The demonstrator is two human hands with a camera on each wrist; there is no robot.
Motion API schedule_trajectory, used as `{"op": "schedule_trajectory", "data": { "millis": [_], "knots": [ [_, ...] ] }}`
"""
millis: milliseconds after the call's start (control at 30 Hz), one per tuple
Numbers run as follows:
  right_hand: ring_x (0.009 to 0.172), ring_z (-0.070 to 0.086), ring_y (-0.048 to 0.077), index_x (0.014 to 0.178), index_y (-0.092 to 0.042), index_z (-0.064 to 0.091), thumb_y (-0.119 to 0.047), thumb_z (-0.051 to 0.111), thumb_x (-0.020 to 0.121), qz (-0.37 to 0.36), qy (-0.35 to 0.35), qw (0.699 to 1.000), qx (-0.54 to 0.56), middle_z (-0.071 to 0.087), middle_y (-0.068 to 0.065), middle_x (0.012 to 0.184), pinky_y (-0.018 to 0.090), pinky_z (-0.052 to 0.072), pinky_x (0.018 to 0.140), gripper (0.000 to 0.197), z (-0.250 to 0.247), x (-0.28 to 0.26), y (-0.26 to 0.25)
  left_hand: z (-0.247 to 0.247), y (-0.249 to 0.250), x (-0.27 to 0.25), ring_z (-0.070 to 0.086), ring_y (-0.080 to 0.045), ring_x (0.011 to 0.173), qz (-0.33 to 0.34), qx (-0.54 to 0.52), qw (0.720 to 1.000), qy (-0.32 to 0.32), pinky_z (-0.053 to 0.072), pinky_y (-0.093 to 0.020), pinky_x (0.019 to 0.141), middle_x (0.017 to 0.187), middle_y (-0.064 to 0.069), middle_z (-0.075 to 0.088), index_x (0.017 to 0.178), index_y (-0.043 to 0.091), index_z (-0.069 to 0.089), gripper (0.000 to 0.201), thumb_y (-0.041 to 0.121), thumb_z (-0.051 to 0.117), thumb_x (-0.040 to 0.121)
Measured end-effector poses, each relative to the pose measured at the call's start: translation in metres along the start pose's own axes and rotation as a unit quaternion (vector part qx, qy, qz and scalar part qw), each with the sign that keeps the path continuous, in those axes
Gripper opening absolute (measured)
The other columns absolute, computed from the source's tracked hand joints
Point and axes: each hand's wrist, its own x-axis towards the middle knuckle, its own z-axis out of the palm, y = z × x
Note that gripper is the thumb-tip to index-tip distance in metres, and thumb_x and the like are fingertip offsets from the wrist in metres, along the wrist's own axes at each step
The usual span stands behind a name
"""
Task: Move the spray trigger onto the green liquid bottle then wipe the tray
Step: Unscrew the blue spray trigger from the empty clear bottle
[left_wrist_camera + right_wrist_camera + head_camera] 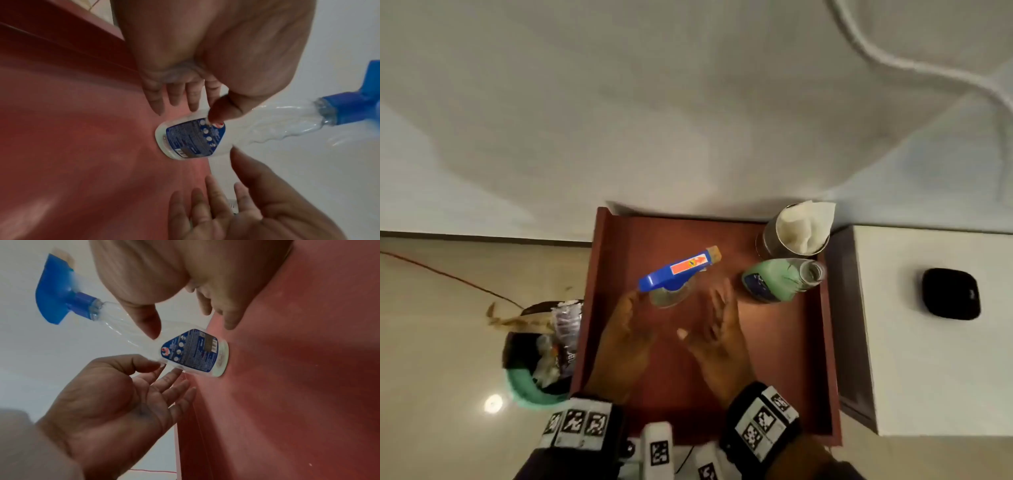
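A clear bottle (pixel 667 297) stands upright in the middle of the red-brown tray (pixel 774 359), with the blue spray trigger (pixel 677 271) screwed on its neck. The green liquid bottle (pixel 777 279) stands to its right, its neck open and uncapped. My left hand (pixel 627 322) is just left of the clear bottle, fingers straight, its thumb at the label (pixel 191 139). My right hand (pixel 719 318) hovers open on the bottle's right side, apart from it. In the right wrist view the left palm (pixel 123 402) faces the bottle base (pixel 197 353). Neither hand grips anything.
A metal cup stuffed with white tissue (pixel 796 233) stands at the tray's back right corner. A bin full of rubbish (pixel 541 356) sits on the floor left of the tray. A white surface to the right carries a black object (pixel 950 298).
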Motion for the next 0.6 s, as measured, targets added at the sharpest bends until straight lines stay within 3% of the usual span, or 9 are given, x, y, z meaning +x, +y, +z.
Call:
{"op": "schedule_trajectory", "data": {
  "millis": [67,167,233,333,433,533,600],
  "knots": [
    [0.149,0.028,0.002,0.154,-0.054,0.008,-0.037,0.087,0.074,-0.05,-0.003,0.997,-0.054,0.027,-0.019,0.162,0.048,0.034,0.119,0.113,-0.002,0.016,0.023,0.01,-0.037,0.015,0.065,0.003,0.116,-0.002,0.035,0.999,-0.015,0.053,-0.03,0.102,0.123,0.02,0.071,0.133,0.036,0.061,0.051,0.014,0.066,0.087],
    [0.145,0.038,0.011,0.157,-0.033,0.019,-0.028,0.078,0.085,-0.107,-0.054,0.988,-0.1,0.039,-0.009,0.158,0.044,0.036,0.118,0.094,0.001,0.031,0.018,0.004,-0.054,0.022,0.068,0.007,0.106,0.027,0.11,0.993,-0.042,0.055,-0.017,0.091,0.115,0.027,0.07,0.134,0.023,0.059,0.043,0.005,0.067,0.095],
    [0.138,0.044,0.007,0.149,-0.036,0.034,-0.031,0.077,0.084,-0.138,-0.078,0.974,-0.165,0.046,-0.012,0.149,0.036,0.04,0.114,0.079,-0.005,0.038,0.002,0.011,-0.053,0.023,0.07,0.003,0.106,0.066,0.108,0.99,-0.059,0.056,-0.017,0.09,0.115,0.027,0.071,0.133,0.023,0.059,0.041,0.005,0.064,0.097],
    [0.125,0.05,0.0,0.14,-0.041,0.044,-0.046,0.079,0.079,-0.174,-0.091,0.945,-0.263,0.049,-0.019,0.134,0.027,0.046,0.105,0.07,-0.005,0.069,0.0,0.013,-0.065,0.051,0.069,-0.003,0.112,0.107,0.101,0.988,-0.041,0.054,-0.018,0.093,0.119,0.018,0.073,0.136,0.019,0.059,0.043,0.003,0.065,0.096],
    [0.116,0.057,0.0,0.135,-0.04,0.049,-0.054,0.077,0.077,-0.186,-0.077,0.94,-0.277,0.056,-0.018,0.127,0.026,0.05,0.099,0.067,0.002,0.063,0.011,0.012,-0.072,0.049,0.07,-0.011,0.114,0.133,0.103,0.984,-0.052,0.054,-0.023,0.095,0.119,0.008,0.075,0.132,0.014,0.063,0.043,-0.004,0.066,0.093],
    [0.106,0.066,0.003,0.126,-0.037,0.055,-0.056,0.078,0.076,-0.159,-0.061,0.958,-0.23,0.067,-0.013,0.119,0.033,0.057,0.092,0.059,0.003,0.053,0.024,0.011,-0.072,0.045,0.076,-0.007,0.096,0.133,0.111,0.982,-0.075,0.056,-0.016,0.077,0.102,0.008,0.08,0.117,0.017,0.072,0.037,-0.006,0.069,0.087],
    [0.097,0.07,0.003,0.119,-0.034,0.058,-0.054,0.079,0.077,-0.162,-0.047,0.965,-0.199,0.072,-0.012,0.11,0.034,0.059,0.087,0.052,0.001,0.043,0.024,0.011,-0.065,0.037,0.076,-0.004,0.087,0.143,0.127,0.977,-0.091,0.057,-0.016,0.072,0.094,0.012,0.079,0.112,0.019,0.072,0.043,-0.009,0.069,0.079]
  ]
}}
